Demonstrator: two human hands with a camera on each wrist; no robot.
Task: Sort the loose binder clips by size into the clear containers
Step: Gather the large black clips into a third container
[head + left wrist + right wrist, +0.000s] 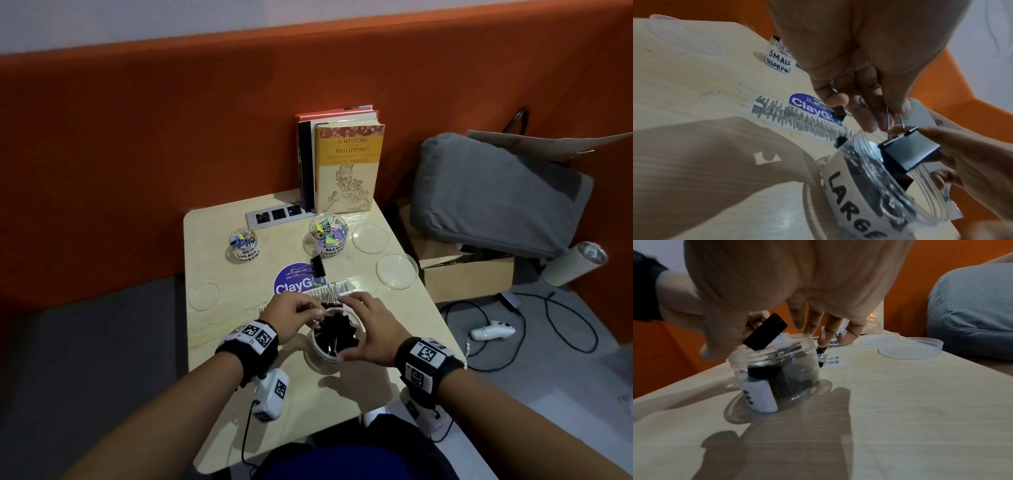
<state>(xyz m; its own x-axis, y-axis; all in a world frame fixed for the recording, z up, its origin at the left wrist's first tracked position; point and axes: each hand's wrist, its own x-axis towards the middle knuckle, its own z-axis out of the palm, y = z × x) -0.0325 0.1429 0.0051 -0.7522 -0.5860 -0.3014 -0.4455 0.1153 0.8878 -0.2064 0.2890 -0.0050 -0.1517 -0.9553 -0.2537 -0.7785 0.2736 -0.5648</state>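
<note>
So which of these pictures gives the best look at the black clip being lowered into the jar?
The left wrist view: the black clip fills the frame, hanging by its wire handles from the left hand over the LARGE jar. The right wrist view shows it as a dark slab; the head view mostly hides it behind fingers.

"A HISTORY OF THE PHILIPPINES" on the cover of the upright yellow book point(347, 171), author line below only partly legible. "ClayGo" in white on the round blue sticker point(298, 278) on the table, small line above starting "Let's keep our". "SMALL (COLORFUL)" handwritten on the white label of the small clear jar point(779, 62). "LARGE" handwritten on the label of the jar of black clips point(854, 209). "MEDIUM", partly hidden, on the middle jar point(328, 236).
</note>
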